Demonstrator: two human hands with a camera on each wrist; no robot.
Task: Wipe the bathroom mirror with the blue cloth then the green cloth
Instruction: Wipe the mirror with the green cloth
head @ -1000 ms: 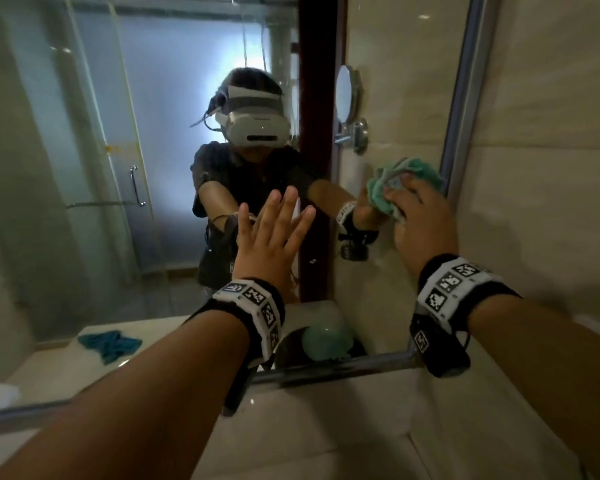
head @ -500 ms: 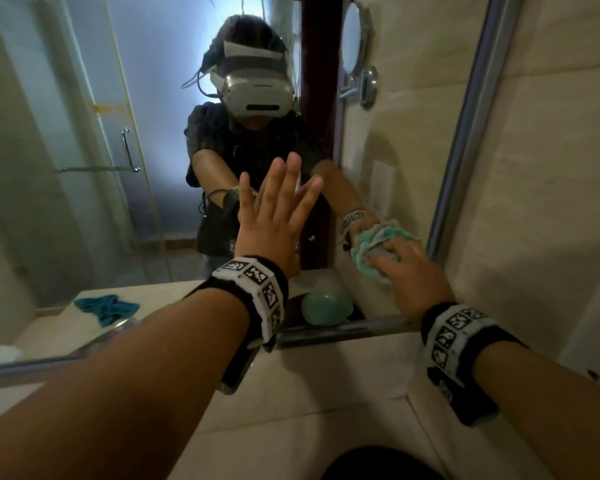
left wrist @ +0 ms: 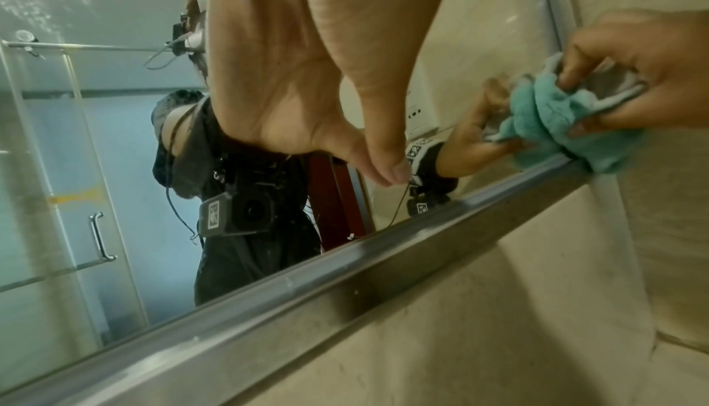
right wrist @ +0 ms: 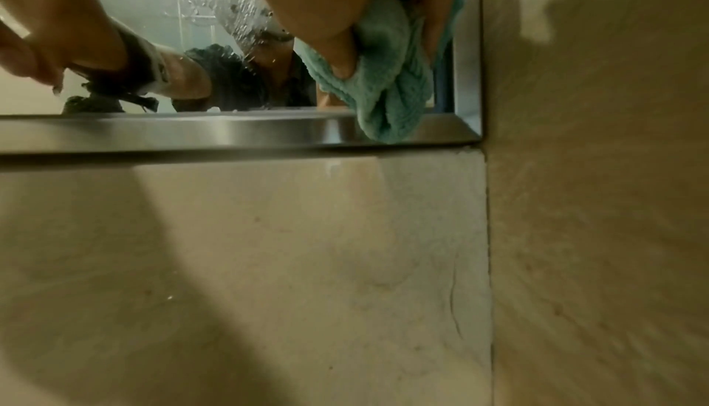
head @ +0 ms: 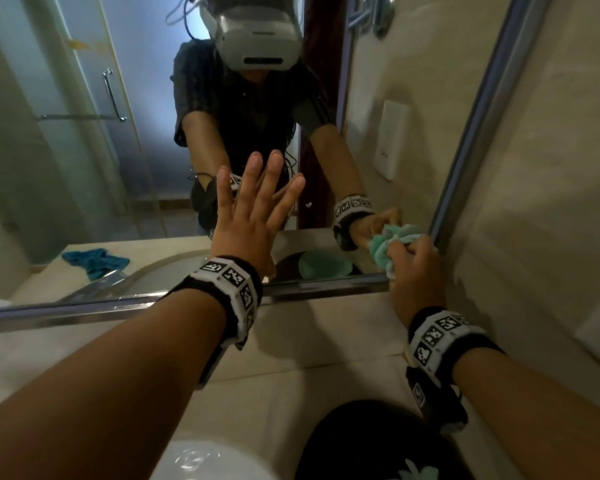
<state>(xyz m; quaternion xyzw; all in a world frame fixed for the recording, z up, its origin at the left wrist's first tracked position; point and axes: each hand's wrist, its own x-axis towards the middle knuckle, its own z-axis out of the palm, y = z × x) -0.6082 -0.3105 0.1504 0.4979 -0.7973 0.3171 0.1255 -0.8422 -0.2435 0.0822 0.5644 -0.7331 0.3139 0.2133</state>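
On the green-cloth pass: right hand [head: 417, 271] bunches the crumpled green terry cloth [head: 392, 244] against the frameless-glass, steel-trimmed bathroom mirror [head: 84, 168], down in its bottom-right corner. Left hand [head: 253, 216] flat, fingers spread, holding nothing. Dark blue cloth [head: 96, 259], seen only in reflection, lies discarded on the counter, so blue stage looks done. Droplets remain higher up, wiping not finished

Green cloth [head: 392, 245], fuzzy teal-green, sitting bunched in right hand [head: 414, 275], pressing against mirror [head: 84, 150] at lower right corner, drooping over steel frame edge. Mirror standing upright on tiled wall, glass carrying water droplets near cloth. Blue cloth [head: 96, 259] showing only as reflection, lying crumpled on counter [head: 174, 249], well apart from green cloth.
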